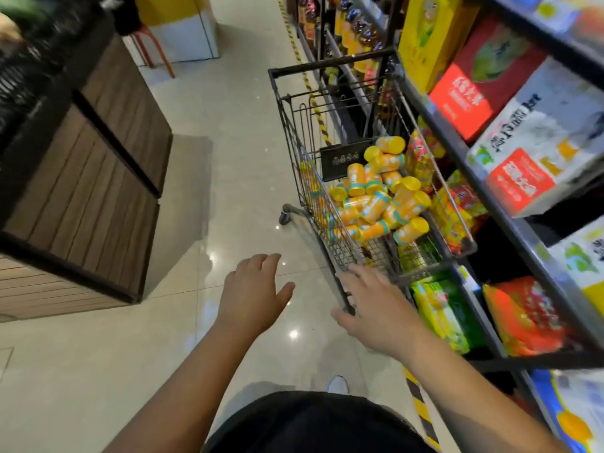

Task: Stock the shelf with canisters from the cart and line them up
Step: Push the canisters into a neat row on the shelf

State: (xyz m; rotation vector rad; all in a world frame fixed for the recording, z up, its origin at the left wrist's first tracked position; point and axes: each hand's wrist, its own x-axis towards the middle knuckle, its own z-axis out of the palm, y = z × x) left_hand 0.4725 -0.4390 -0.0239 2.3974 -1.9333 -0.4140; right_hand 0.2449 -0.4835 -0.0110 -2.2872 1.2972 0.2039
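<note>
Left hand (253, 295) loose and empty over the floor; right hand (372, 305) resting on the cart (331, 63).
The left hand's fingers are relaxed and spread, touching nothing above the glossy tiled floor (228, 158). The right hand lies with straight fingers across the cart's near corner, not curled round it. The yellow canisters (376, 197) lie heaped in the cart's wire basket, just beside the packet-filled shelf (490, 194) on the right.

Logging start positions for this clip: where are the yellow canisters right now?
Head view, right of centre: the yellow canisters lie heaped in the cart, which stands beside the shelf on the right, beyond the right hand at its near rim.
</note>
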